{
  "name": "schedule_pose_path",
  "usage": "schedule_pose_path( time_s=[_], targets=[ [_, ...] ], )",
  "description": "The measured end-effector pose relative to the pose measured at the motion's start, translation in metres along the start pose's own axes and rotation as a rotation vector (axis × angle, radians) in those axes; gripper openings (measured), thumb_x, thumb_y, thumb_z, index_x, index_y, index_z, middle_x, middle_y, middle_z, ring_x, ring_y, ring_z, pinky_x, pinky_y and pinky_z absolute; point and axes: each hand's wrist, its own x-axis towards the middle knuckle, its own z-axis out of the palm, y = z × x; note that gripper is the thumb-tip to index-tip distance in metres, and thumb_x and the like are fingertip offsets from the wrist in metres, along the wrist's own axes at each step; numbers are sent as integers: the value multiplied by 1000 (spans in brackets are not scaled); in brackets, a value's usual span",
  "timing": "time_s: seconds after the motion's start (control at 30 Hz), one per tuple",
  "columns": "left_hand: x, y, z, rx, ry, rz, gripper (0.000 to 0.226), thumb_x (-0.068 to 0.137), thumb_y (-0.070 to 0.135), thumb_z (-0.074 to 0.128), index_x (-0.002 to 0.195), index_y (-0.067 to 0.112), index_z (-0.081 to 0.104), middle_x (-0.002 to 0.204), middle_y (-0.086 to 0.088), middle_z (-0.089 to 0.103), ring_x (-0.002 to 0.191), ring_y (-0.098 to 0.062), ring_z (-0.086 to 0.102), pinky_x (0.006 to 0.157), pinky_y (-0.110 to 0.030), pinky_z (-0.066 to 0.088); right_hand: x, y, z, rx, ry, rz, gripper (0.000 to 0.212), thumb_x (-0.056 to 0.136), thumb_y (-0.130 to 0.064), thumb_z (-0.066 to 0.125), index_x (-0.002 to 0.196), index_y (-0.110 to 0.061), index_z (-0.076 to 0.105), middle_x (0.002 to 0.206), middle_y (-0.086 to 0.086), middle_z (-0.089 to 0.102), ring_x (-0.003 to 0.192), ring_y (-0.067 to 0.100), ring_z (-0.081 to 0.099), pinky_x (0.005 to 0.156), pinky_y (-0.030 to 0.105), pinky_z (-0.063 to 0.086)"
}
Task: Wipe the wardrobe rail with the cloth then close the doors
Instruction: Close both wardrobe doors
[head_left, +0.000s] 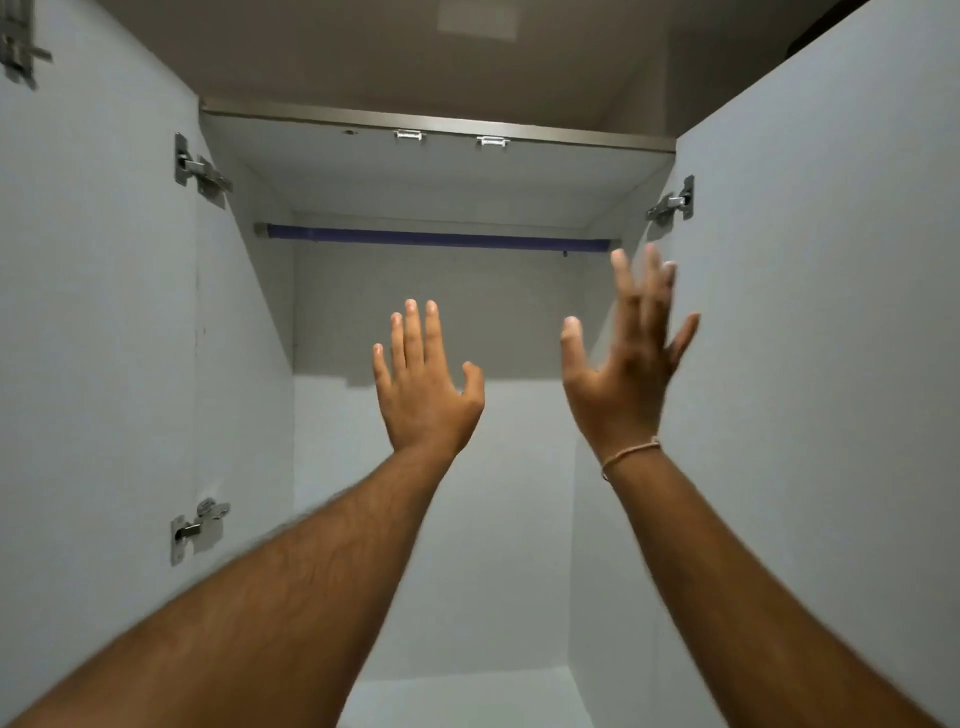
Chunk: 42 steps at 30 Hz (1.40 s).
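A dark blue wardrobe rail (436, 238) runs across the top of the white wardrobe's inside. Both doors stand open: the left door (93, 312) and the right door (831, 312). My left hand (423, 387) is raised in mid-air below the rail, fingers straight, holding nothing. My right hand (626, 358) is raised higher, fingers spread and blurred, close to the inner edge of the right door. No cloth is in view.
Metal hinges sit on the left door, an upper hinge (200, 174) and a lower hinge (197, 527), with one hinge (672, 202) on the right door. Two small metal catches (449, 137) sit under the top panel. The back wall (436, 312) is bare.
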Motion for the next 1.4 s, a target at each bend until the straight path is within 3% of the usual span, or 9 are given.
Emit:
schedule_pose_path(
  time_s=[0.27, 0.4, 0.7, 0.9, 0.97, 1.0, 1.07, 1.17, 1.4],
  targets=[
    [-3, 161, 5, -506, -80, 283, 84, 100, 45, 49, 172, 29, 9, 182, 5, 5, 167, -15, 2, 135, -47, 4, 35, 103, -174, -169, 385, -24, 58, 97, -31, 56, 153, -24, 44, 171, 8, 31, 161, 33, 25, 125, 67, 20],
    [-23, 245, 5, -716, -245, 434, 74, 108, 46, 48, 172, 31, 13, 181, 5, 11, 166, -13, 7, 135, -45, 8, 28, 147, -205, -346, 279, 212, 56, 102, -32, 50, 155, -13, 44, 169, 16, 33, 159, 38, 27, 126, 62, 21],
    [-60, 364, -8, -962, -410, 388, 81, 104, 70, 43, 171, 34, 14, 181, 8, 8, 166, -18, 13, 130, -52, 26, 3, 163, -210, 202, 33, 683, 51, 112, -50, 28, 157, -30, 43, 161, -3, 48, 153, 21, 38, 109, 31, 28],
    [-65, 348, -35, -1058, -288, 220, 94, 90, 72, 65, 166, 29, 29, 173, 7, 32, 156, -22, 35, 118, -50, 45, -13, 118, -209, 367, -73, 711, 33, 103, -66, 38, 126, -58, 60, 112, -45, 60, 114, -18, 56, 99, 25, 34],
    [-61, 328, -45, -1027, -206, 215, 90, 89, 64, 74, 161, 25, 36, 163, 1, 45, 143, -20, 47, 108, -42, 52, -24, 99, -199, 425, -83, 682, 24, 104, -50, 45, 100, -50, 68, 97, -24, 72, 102, -25, 60, 110, 38, 44],
    [-57, 316, -50, -1025, -169, 208, 84, 89, 58, 77, 157, 24, 41, 155, 0, 51, 136, -18, 52, 104, -39, 55, -31, 91, -192, 428, -75, 650, 25, 98, -37, 44, 97, -39, 69, 96, -16, 72, 98, -25, 60, 85, 15, 55],
    [-46, 285, -57, -1037, -119, 176, 69, 89, 48, 80, 147, 26, 51, 142, 3, 60, 122, -12, 61, 96, -38, 60, -43, 72, -174, 448, -105, 599, 26, 96, -20, 43, 103, -13, 68, 102, 0, 73, 98, -6, 69, 77, 10, 55],
    [-33, 240, -66, -1049, -58, 149, 47, 89, 43, 80, 129, 27, 61, 122, 9, 72, 98, -4, 69, 81, -36, 65, -55, 40, -143, 552, -221, 472, 36, 109, -17, 48, 134, -40, 60, 122, -29, 71, 114, -14, 65, 92, 1, 46],
    [-4, 125, -52, -932, 3, 26, 33, 98, 43, 75, 121, 21, 67, 106, 11, 74, 97, -5, 72, 80, -21, 63, -80, -8, -50, 309, -296, 241, 66, 103, -39, 61, 163, -32, 36, 165, -8, 35, 151, 14, 40, 114, 40, 51]
  ],
)
